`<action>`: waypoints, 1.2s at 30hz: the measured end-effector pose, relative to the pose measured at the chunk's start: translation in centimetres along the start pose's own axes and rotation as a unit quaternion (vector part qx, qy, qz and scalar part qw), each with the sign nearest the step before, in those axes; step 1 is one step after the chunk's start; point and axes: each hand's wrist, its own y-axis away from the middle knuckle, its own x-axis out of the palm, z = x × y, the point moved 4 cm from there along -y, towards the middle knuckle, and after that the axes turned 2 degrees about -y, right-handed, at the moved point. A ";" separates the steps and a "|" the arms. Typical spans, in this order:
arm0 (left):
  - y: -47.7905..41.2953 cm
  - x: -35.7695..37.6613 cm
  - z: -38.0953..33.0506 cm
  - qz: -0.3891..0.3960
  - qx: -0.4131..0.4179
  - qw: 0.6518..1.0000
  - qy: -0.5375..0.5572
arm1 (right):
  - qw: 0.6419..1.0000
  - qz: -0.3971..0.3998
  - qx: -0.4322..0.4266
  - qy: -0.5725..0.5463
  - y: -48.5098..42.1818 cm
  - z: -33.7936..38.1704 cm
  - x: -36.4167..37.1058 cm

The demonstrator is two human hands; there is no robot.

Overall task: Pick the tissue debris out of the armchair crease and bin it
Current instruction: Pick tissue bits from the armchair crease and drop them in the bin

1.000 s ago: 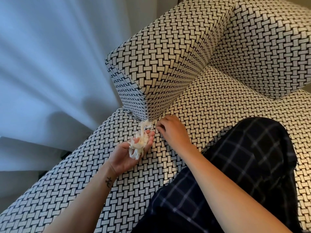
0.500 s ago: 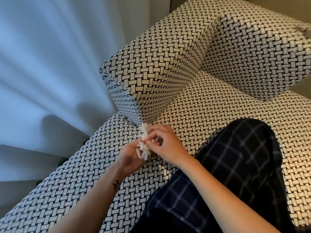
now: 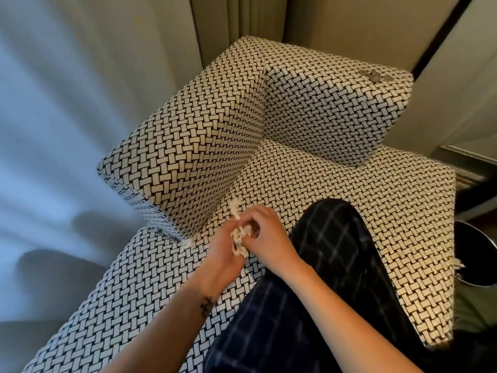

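Note:
A wad of white tissue debris [image 3: 240, 241] is bunched between both hands, just above the seat of the black-and-white woven armchair [image 3: 336, 189]. My left hand [image 3: 222, 250] cups the wad from below and left. My right hand [image 3: 265, 235] pinches its top, and a thin strip of tissue sticks up above the fingers. A small tissue scrap [image 3: 188, 242] still pokes out of the crease at the front foot of the armrest [image 3: 193, 146]. A round dark bin [image 3: 476, 254] with a shiny rim shows partly behind the seat's right edge.
My leg in dark checked trousers [image 3: 330, 265] rests on the seat. Pale curtains [image 3: 67, 117] hang to the left of the armrest. A small grey fleck [image 3: 373, 75] lies on top of the backrest. A frayed bit [image 3: 458, 265] hangs at the seat's right edge.
Both hands have lifted away from the crease and come together round the tissue wad. The view has swung up and right, bringing the backrest and bin into sight.

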 end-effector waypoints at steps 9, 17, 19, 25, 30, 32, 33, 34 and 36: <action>-2.6 14.1 0.8 0.081 0.026 0.996 -0.010 | 0.978 -0.163 0.006 -0.130 0.8 -1.3 -12.5; -5.9 25.9 7.9 0.163 -0.017 0.984 -0.065 | 0.940 -0.288 0.028 -0.183 4.0 -7.8 -23.0; -7.0 28.3 10.2 0.170 -0.046 0.981 -0.075 | 0.924 -0.321 0.044 -0.203 5.0 -10.0 -25.3; -9.9 34.0 16.6 0.194 -0.128 0.967 -0.104 | 0.875 -0.404 0.092 -0.252 7.4 -17.2 -30.6; -12.8 39.4 22.3 0.200 -0.155 0.955 -0.154 | 0.803 -0.471 0.178 -0.319 8.8 -23.4 -35.5; -13.6 41.5 24.6 0.207 -0.157 0.949 -0.181 | 0.750 -0.497 0.221 -0.377 9.0 -26.4 -37.3; -14.3 42.6 25.8 0.211 -0.163 0.947 -0.181 | 0.723 -0.507 0.235 -0.406 9.0 -27.8 -38.3; -14.9 43.7 27.2 0.215 -0.166 0.944 -0.185 | 0.702 -0.514 0.252 -0.425 9.1 -29.3 -39.5; -16.1 45.2 29.2 0.227 -0.166 0.937 -0.206 | 0.665 -0.516 0.264 -0.471 9.4 -31.0 -41.1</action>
